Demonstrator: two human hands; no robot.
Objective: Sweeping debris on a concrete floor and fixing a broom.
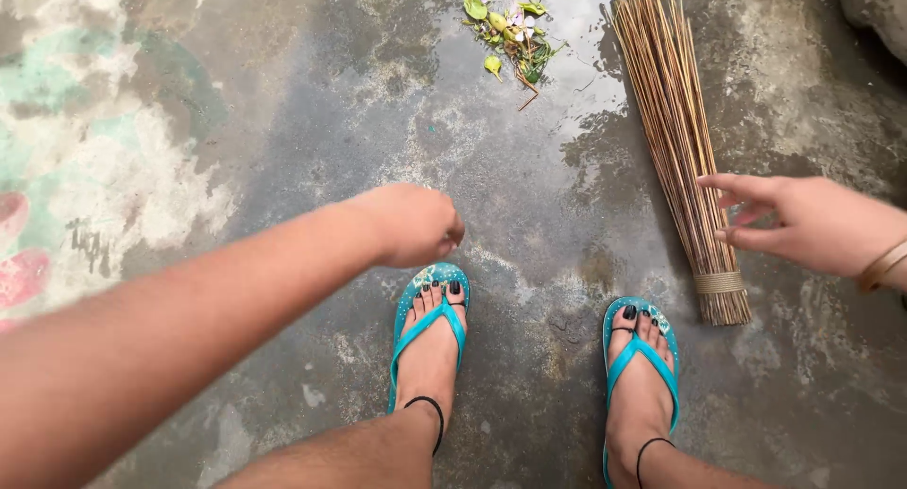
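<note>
The stick broom [682,149] lies flat on the wet concrete floor [283,149], bound end just beyond the right foot's teal sandal [641,357], and the right hand [803,220] hovers just beside it, its grip apart, fingers spread toward the bristles without touching. The left hand [411,224] hangs over the left sandal [430,328], its grip curled together on nothing visible. Past the broom's fanned tip sits a small pile of leaves and petals [515,31].

Looks like an outdoor home courtyard: wet, stained concrete floor [491,168] with faded paint patches [57,120], a stick broom [680,149] lying flat, a small heap of swept leaves and petals [510,31], feet in turquoise flip-flops [430,328]
</note>
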